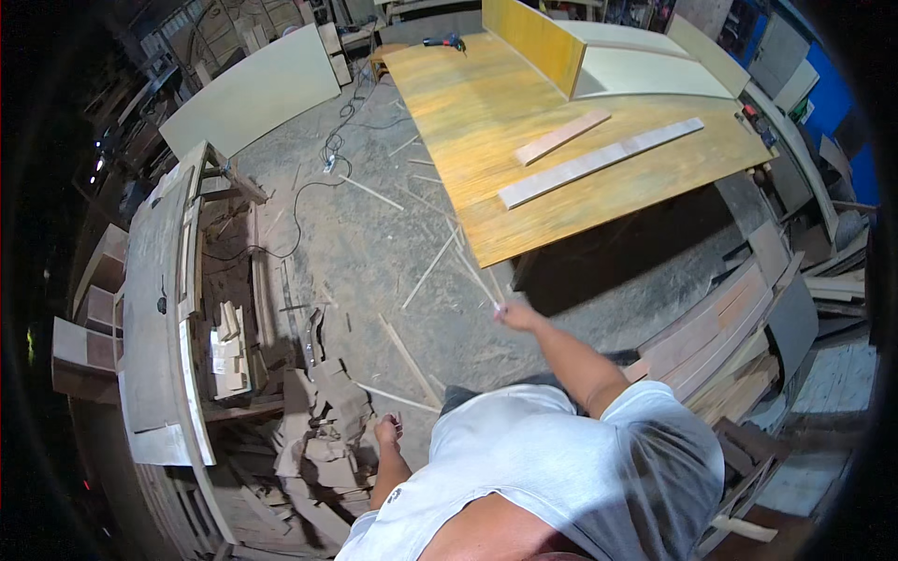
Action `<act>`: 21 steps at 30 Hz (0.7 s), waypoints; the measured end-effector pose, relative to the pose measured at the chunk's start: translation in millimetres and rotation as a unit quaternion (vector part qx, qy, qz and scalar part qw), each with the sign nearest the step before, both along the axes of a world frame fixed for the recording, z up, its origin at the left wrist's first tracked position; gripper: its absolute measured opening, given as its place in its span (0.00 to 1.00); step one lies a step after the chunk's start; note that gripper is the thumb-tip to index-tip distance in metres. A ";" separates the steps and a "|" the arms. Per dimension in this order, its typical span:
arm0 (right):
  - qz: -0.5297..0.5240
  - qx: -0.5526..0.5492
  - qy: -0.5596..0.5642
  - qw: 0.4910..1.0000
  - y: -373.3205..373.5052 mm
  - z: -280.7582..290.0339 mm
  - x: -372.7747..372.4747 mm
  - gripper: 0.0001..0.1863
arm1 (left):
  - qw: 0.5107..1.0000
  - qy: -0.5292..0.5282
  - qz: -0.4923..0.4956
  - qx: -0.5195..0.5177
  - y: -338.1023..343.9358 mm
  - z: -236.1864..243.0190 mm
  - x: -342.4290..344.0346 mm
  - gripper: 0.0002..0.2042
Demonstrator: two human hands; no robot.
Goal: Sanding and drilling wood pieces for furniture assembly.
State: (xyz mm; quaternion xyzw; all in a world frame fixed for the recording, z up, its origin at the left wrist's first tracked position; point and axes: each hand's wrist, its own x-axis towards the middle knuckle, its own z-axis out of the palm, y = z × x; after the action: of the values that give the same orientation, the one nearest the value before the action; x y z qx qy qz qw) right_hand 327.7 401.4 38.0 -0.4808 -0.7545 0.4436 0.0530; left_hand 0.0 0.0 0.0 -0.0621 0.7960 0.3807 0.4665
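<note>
Two bare hands are in view. Nearest, the left hand (388, 427) has its fingers partly curled; I cannot tell whether they hold anything. It is beside one heap of torn brown sheet scraps (327, 425), too jumbled to count, and near one thin whitish wooden strip (400, 396) on the floor. Farther out, the right hand (514, 315) has its fingertips drawn narrowly together at the near end of one slender pale wooden stick (478, 277). Whether they grip it or merely overlap it in view, I cannot tell. The stick's long axis runs from the fingertips away and to the left, its far end among other strips on the grey concrete floor (365, 252).

To the left is one long grey wooden workbench (154, 309). Beyond the right hand stands one table with a broad yellow-stained plywood top (449, 140). Two flat planks lie on it, one longer pale plank (603, 164) and one shorter pinkish plank (561, 138), both slanting away to the right. Behind them rises one upright yellow wooden panel (538, 47); one dark power drill (446, 42) lies near the far edge.
</note>
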 end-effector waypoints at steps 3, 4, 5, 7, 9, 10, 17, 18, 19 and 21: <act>-0.098 0.015 0.080 0.992 10.8 31.0 -85.9 0.16 | 0.995 0.090 -0.029 -0.042 17.6 39.2 -139.4 0.12; -0.149 0.035 0.108 0.982 24.1 43.9 -80.4 0.17 | 0.999 0.042 0.009 0.002 23.1 15.0 -143.3 0.12; -0.186 -0.004 0.118 0.975 35.6 62.9 -74.7 0.16 | 0.998 -0.005 0.042 0.046 27.6 -1.4 -149.1 0.11; -0.336 -0.034 0.142 0.931 66.3 60.1 -56.7 0.10 | 0.997 0.007 -0.004 0.082 92.4 6.4 -163.0 0.10; -0.392 0.043 0.097 0.914 96.1 57.1 -44.2 0.12 | 0.991 0.052 -0.071 0.096 168.4 38.2 -170.0 0.11; -0.419 0.056 0.082 0.903 113.1 64.6 -42.5 0.12 | 0.990 0.054 -0.083 0.099 206.9 55.1 -171.1 0.11; -0.587 0.125 -0.093 0.794 220.5 76.0 -38.8 0.37 | 0.931 0.107 -0.248 0.246 412.6 125.9 -221.0 0.11; -0.589 0.128 -0.087 0.793 236.5 82.9 -50.2 0.37 | 0.934 0.102 -0.244 0.239 427.6 121.0 -238.4 0.11; -0.602 0.077 -0.126 0.785 241.1 97.4 -60.6 0.42 | 0.936 0.102 -0.246 0.229 435.9 115.6 -255.1 0.11; -0.619 0.025 -0.165 0.767 252.1 107.3 -72.6 0.48 | 0.942 0.095 -0.254 0.196 447.9 102.1 -288.1 0.10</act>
State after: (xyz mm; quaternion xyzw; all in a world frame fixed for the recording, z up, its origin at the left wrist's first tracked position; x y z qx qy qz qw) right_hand 255.1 653.5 145.3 -0.9081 -0.3010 0.2092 0.2025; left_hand -288.1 447.9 102.1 0.2714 0.7353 0.4021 0.4732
